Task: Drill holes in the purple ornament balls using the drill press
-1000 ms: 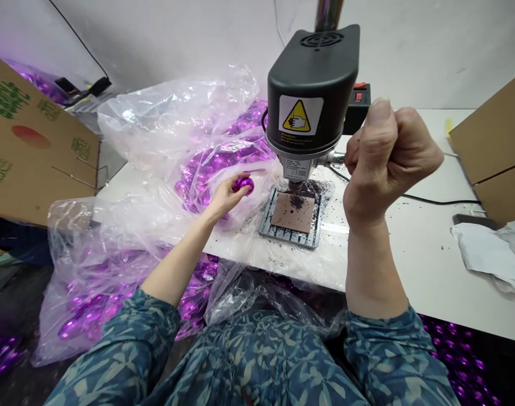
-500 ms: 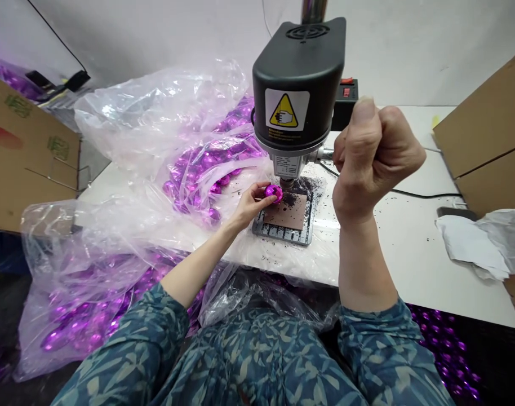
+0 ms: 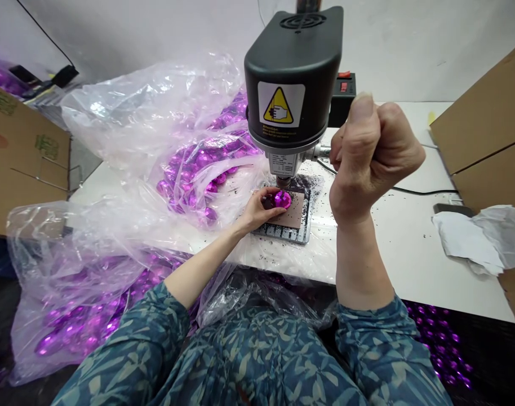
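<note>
Under the drill chuck [image 3: 283, 181], the left hand [image 3: 260, 210] now holds the purple bauble [image 3: 282, 199] on the pad [image 3: 297, 211], right hand [image 3: 373, 155] still fisted.

Glossy purple bauble [image 3: 282, 199]; matt brown card [image 3: 297, 211]; crinkled clear plastic bag [image 3: 156, 113].

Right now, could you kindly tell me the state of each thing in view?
left hand, gripping a shiny purple bauble
right hand, closed on the drill press lever
drill press, chuck just above the bauble
clear plastic bag, open, holding more baubles
steel base plate, scattered with dark grit
</note>
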Demonstrator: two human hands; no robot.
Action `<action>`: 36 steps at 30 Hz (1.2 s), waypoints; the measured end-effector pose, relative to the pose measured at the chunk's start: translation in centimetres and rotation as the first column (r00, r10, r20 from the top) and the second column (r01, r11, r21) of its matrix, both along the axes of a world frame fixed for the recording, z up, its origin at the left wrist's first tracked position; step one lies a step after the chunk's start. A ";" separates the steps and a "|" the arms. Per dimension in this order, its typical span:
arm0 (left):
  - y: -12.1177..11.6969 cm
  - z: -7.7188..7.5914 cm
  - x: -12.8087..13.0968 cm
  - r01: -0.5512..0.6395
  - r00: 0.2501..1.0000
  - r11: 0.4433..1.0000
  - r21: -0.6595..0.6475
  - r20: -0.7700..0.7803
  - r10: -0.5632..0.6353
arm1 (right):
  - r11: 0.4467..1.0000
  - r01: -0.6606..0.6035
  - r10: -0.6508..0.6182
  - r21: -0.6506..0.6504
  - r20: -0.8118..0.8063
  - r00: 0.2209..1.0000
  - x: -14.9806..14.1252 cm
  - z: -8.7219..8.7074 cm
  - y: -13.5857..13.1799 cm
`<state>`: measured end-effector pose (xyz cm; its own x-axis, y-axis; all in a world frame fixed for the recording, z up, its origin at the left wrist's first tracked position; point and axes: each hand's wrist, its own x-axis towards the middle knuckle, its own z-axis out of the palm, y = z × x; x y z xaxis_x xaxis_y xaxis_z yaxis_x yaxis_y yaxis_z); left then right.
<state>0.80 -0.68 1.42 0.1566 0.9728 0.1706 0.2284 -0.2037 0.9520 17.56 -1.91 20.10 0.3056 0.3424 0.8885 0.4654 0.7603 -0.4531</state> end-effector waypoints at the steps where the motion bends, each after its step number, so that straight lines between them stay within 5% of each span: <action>1: -0.2 -0.2 0.2 -0.009 1.000 1.000 0.030 -0.014 0.010 | 1.000 -0.004 0.004 -0.007 -0.006 1.000 0.0 0.0 -0.1; 8: -1.1 -0.9 1.6 -0.005 1.000 0.997 0.078 -0.011 0.006 | 0.996 -0.089 0.091 0.027 -0.069 0.993 0.0 0.0 -0.4; 14: -1.4 -0.5 1.6 -0.015 1.000 0.997 0.079 0.010 0.014 | 0.946 -0.190 0.201 0.263 -0.016 0.980 0.2 -1.3 -0.4; 27: -1.4 -1.2 1.7 0.003 0.995 0.998 0.057 0.100 -0.009 | 0.900 -0.144 0.153 0.412 0.011 0.988 0.4 -4.4 0.3; 36: -1.1 -1.7 1.7 0.007 0.993 0.997 0.076 0.116 -0.016 | 0.823 -0.249 0.203 0.511 0.146 0.968 0.8 -5.3 0.5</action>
